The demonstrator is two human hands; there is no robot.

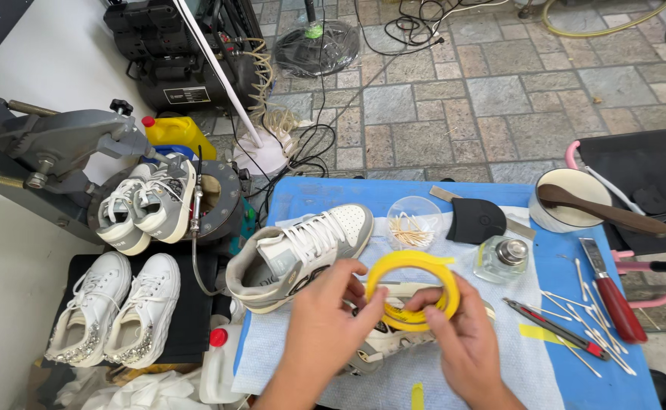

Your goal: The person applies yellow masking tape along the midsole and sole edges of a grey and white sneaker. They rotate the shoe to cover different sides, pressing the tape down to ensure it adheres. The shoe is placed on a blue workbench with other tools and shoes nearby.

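Left hand: the left hand (pixel 325 319) is seen closed about the near-left rim of a yellow tape roll (pixel 412 288), thumb and fingertips pinched onto the ring.
Right hand: the right hand (pixel 462 342) is seen with its fingers curled onto the lower right rim of the same roll, so that the roll is held between both hands.
Tape roll: it is held above the tabletop (pixel 621 380), tilted toward the camera, with its open centre visible.
Beneath the hands: a sneaker (pixel 382 342) is partly hidden under the roll and both hands, lying on a white cloth (pixel 500 357).
Ahead-left of the left hand: a grey-and-white sneaker (pixel 302 250) is laid on its side, toe pointing away.
Just beyond the roll: a clear dish of small sticks (pixel 412 224) is placed; a black heel piece (pixel 475 220) and a small glass jar (pixel 503 258) lie beyond the right hand.
Right of the right hand: a red-handled knife (pixel 614 292), a slim pen-like tool (pixel 553 326) and scattered sticks are spread out.
Far beyond-right: a round white tub (pixel 564 216) is crossed by a brown shoehorn (pixel 602 212).
Far left of the left hand: a white pair of sneakers (pixel 116 307) is set on a black stand.
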